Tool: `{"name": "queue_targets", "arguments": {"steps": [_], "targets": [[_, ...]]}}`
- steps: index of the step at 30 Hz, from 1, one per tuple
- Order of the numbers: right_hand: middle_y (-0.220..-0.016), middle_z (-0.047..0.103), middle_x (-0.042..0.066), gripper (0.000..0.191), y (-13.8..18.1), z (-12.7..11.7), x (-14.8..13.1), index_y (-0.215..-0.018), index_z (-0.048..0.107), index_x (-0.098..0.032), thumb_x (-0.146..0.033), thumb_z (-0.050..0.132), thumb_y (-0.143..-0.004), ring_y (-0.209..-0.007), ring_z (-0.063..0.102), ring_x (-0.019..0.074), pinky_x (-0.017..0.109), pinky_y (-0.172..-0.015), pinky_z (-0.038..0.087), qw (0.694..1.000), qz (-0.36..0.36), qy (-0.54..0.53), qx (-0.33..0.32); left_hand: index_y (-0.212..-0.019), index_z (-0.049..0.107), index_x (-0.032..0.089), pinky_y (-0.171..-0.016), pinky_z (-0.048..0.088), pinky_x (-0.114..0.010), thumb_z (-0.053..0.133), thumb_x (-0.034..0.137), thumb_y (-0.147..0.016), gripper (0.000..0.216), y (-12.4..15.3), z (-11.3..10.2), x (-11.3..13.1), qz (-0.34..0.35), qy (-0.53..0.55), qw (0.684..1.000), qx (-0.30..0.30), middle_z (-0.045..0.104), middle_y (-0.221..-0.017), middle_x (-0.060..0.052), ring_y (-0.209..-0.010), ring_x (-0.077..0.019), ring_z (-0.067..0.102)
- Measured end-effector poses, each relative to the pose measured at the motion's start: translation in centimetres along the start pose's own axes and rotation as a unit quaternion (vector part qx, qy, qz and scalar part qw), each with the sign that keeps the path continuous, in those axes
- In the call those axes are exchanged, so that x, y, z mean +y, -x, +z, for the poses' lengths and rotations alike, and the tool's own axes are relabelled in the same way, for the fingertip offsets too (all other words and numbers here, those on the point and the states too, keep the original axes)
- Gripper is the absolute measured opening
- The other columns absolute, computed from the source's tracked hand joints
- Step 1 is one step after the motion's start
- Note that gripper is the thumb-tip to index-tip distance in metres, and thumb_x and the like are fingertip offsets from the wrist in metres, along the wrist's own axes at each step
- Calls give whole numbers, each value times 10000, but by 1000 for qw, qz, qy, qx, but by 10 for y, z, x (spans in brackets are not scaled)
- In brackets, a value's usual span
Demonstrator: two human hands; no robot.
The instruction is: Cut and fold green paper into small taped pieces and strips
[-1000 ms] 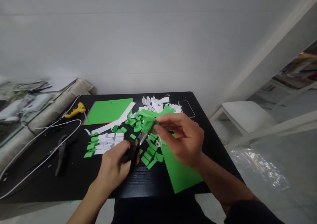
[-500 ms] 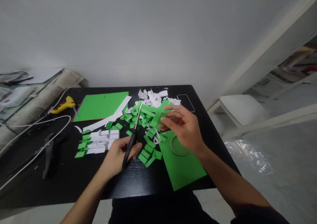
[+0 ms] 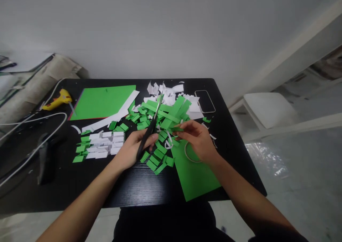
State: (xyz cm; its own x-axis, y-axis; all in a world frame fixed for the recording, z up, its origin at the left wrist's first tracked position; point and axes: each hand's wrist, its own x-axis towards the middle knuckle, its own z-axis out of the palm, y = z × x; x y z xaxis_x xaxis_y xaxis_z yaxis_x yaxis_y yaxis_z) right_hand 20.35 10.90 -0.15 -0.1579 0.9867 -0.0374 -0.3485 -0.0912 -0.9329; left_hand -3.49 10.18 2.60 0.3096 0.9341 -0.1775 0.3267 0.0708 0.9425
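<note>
Closed around black-handled scissors is my left hand, with the blades pointing away over a heap of green paper pieces. My right hand pinches a small green paper piece between thumb and fingers, right of the heap. Longer green paper strips lie across the heap just beyond it. Beneath my right hand, a ring-shaped roll rests on a green sheet. Folded white paper pieces sit in rows left of my left hand, with green ones along their left side.
A yellow glue gun lies at the back left beside another green sheet. White paper scraps and a phone are at the back. White cables cross the table's left side. A white stool stands at right.
My right hand has come down and nearer from above the strips, now pinching a small green piece. My left hand has moved slightly away from me with the scissors. The camera view has shifted.
</note>
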Motion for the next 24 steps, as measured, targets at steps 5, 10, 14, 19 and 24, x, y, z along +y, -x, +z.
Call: {"name": "queue_targets", "arguments": {"steps": [5,10,14,19,24], "targets": [[-778,746,-44,311,0,-3,9,-961,716,-230,-313,941,-763,-708,799,190,347,-665,700,998,45,-40,2,-851,649,187,-649,465,-308,753,508,-837,337,-2,-2,-7,53,-52,994,83,622,-790,-28,-726,-192,567],[-773,730,-55,413,-1,-4,8,-1019,678,-226,-315,963,-735,-691,803,196,297,-577,680,996,73,-44,40,-704,603,215,-502,502,-415,223,768,-947,715,-1,-12,-8,-41,160,976,-142,588,-616,-115,-501,-233,566],[-774,723,-62,401,-1,-7,10,-991,655,-234,-316,959,-742,-675,800,187,262,-532,663,996,66,-39,54,-709,631,206,-496,495,-401,276,736,-964,687,-1,-10,-10,-27,98,983,-154,623,-609,-128,-501,-231,573],[-814,750,-28,373,-2,-10,14,-1041,710,-219,-338,938,-771,-703,802,192,273,-544,669,996,58,-13,70,-775,555,214,-578,427,-294,680,439,-893,283,2,3,-19,115,-195,974,28,588,-715,-9,-629,-171,545],[-808,751,-26,346,-4,-11,13,-965,699,-212,-339,944,-756,-681,800,187,259,-527,661,993,56,-13,100,-812,475,231,-570,398,-284,653,377,-910,250,5,6,-26,179,-302,934,62,565,-741,9,-620,-168,538]]}}
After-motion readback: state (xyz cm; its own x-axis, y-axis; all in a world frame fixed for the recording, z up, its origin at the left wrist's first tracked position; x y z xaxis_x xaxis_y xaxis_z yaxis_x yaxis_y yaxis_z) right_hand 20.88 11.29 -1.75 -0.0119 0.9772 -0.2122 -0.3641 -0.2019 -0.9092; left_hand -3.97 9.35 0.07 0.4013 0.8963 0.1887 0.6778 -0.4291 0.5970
